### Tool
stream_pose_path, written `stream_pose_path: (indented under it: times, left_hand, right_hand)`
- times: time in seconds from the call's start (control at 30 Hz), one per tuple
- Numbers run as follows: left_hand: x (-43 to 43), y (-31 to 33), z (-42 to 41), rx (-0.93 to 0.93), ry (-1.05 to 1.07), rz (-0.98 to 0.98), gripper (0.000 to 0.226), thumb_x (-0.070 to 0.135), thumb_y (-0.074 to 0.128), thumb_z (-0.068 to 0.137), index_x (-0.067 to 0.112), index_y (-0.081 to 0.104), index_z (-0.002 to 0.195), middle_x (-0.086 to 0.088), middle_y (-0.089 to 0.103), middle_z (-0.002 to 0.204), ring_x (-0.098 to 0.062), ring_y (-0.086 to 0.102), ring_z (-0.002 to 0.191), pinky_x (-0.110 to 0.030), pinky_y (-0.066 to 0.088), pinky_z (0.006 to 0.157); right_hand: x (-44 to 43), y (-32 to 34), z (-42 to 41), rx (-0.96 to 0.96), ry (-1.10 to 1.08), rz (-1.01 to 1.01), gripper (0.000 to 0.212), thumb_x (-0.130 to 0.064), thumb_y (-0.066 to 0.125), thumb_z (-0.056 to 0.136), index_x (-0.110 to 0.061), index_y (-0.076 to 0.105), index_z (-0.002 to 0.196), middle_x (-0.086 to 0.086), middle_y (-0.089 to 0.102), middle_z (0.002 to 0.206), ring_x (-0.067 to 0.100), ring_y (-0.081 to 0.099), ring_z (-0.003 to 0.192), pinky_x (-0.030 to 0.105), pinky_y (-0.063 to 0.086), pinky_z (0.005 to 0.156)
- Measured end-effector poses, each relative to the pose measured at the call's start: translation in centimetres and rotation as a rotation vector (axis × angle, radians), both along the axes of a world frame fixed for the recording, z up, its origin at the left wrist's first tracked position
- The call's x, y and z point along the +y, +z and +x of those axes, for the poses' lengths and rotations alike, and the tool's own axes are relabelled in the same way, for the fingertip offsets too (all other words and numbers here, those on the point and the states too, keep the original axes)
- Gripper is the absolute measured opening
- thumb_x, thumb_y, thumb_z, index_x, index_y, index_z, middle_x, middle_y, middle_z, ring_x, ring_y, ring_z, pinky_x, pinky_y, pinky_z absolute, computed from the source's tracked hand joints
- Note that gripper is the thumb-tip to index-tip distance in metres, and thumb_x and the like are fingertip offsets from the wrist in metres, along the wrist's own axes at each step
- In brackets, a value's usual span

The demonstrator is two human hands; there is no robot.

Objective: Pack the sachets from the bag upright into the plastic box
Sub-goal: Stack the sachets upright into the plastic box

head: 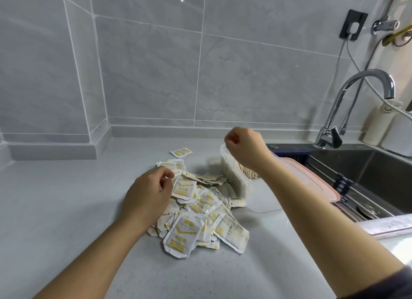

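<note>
A heap of white and yellow sachets (200,211) lies on the grey counter (66,209). One stray sachet (181,152) sits apart behind it. The clear plastic box (234,176) stands just right of the heap, with several sachets upright inside. My left hand (149,191) rests on the heap's left side, its curled fingers pinching the edge of a sachet (185,187) on top. My right hand (245,147) hovers over the box's far end, curled into a fist with nothing visible in it. My right forearm hides part of the box.
A pink lid (312,182) lies to the right of the box, overlapping the sink's edge. The dark sink (367,176) and its chrome tap (347,107) are at the right. A tiled wall runs behind, with a low step at the left corner.
</note>
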State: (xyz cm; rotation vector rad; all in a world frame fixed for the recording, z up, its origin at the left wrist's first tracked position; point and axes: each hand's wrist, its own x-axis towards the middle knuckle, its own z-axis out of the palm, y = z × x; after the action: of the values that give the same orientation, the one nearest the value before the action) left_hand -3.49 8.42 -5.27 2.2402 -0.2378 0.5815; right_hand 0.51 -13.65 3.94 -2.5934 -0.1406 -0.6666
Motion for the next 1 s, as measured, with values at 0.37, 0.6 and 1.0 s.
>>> stream_pose_path:
  times: [0.37,0.6,1.0]
  left_hand:
    - [1.5,-1.0,1.5,0.185,0.237,-0.166,0.016,0.015,0.051,0.087,0.018,0.067,0.091,0.001,0.067,0.090,-0.021,0.060,0.086,-0.033,0.048,0.076]
    - [1.4,-1.2,1.9,0.165,0.254,-0.221,0.013,0.015,0.054,0.086,0.019,0.066,0.085,0.005,0.065,0.082,-0.018,0.058,0.082,-0.029,0.041,0.070]
    - [1.1,-1.0,1.8,0.165,0.255,-0.244,0.013,0.015,0.054,0.087,0.018,0.066,0.086,0.010,0.063,0.078,-0.009,0.055,0.074,-0.025,0.038,0.061]
  right_hand:
    - [8.2,-6.5,8.7,0.502,0.114,-0.206,0.053,-0.043,0.046,0.094,-0.017,0.042,0.140,0.013,0.043,0.141,0.034,0.042,0.128,0.041,0.039,0.103]
    - [9.8,-7.3,12.9,0.540,0.106,-0.304,0.059,-0.053,0.037,0.091,-0.031,0.029,0.145,0.006,0.037,0.150,0.033,0.035,0.135,0.051,0.030,0.110]
    - [9.3,-4.4,11.0,0.595,0.201,-0.695,0.036,-0.021,0.034,0.101,-0.003,0.051,0.128,0.015,0.051,0.132,0.031,0.050,0.121,0.037,0.040,0.098]
